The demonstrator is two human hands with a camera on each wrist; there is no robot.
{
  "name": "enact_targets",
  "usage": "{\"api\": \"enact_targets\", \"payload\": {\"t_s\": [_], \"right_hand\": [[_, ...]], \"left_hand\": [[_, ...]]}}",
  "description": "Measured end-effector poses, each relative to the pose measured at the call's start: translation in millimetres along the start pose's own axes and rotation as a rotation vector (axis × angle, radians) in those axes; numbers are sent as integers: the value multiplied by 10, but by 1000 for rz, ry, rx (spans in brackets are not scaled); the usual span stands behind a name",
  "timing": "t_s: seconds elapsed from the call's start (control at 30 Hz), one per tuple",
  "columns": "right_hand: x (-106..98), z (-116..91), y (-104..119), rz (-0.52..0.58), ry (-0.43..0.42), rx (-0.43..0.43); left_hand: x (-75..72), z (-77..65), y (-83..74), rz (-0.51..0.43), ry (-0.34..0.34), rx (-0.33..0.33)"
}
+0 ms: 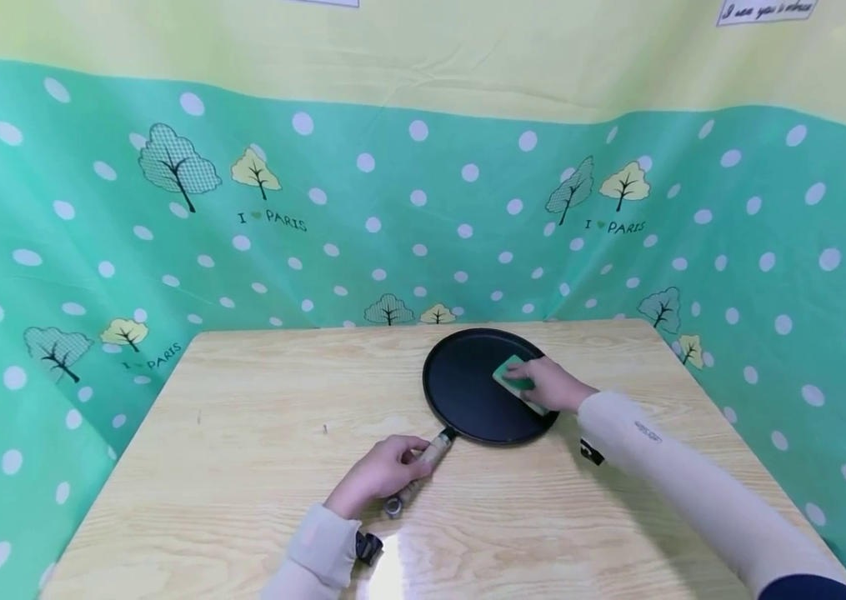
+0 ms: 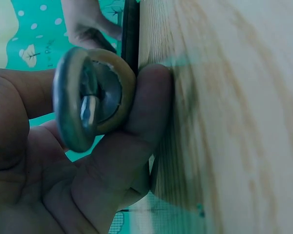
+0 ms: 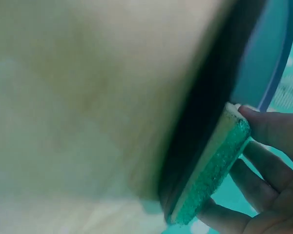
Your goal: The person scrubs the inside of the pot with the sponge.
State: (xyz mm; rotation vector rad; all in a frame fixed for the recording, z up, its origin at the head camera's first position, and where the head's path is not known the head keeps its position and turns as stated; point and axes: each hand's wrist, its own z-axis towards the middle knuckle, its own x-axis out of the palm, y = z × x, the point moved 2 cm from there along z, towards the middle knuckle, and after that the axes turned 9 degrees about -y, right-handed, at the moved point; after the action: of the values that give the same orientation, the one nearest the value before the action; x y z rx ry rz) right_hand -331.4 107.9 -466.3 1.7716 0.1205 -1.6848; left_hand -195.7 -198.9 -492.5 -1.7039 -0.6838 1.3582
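Note:
A flat round black pan lies toward the back of the table, its handle pointing to the near left. My left hand grips that handle; the left wrist view shows the metal hanging ring at its end, with fingers around it. On the pan's right side, my right hand holds a sponge against the black surface. In the right wrist view the sponge has a green scouring layer and a pale layer, the pale side toward the pan, thumb and fingers at its edges.
The pale wooden table stretches around the pan. A green and yellow patterned curtain rises along the table's back and both sides. Dark straps with small devices sit at the wrists.

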Motion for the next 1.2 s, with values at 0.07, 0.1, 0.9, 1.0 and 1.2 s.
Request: {"api": "enact_targets", "payload": {"t_s": [0.07, 0.1, 0.9, 1.0, 1.2], "right_hand": [[29, -89, 73, 1, -8, -33], [40, -129, 111, 1, -11, -52], [324, -104, 928, 28, -28, -234], [374, 80, 996, 21, -35, -192], [508, 495, 973, -18, -38, -79]], "left_hand": [[-12, 5, -7, 0, -4, -6], [-15, 8, -11, 0, -5, -10], [29, 51, -81, -13, 14, -8], [8, 44, -71, -21, 17, -11], [-9, 30, -36, -38, 17, -26]]}}
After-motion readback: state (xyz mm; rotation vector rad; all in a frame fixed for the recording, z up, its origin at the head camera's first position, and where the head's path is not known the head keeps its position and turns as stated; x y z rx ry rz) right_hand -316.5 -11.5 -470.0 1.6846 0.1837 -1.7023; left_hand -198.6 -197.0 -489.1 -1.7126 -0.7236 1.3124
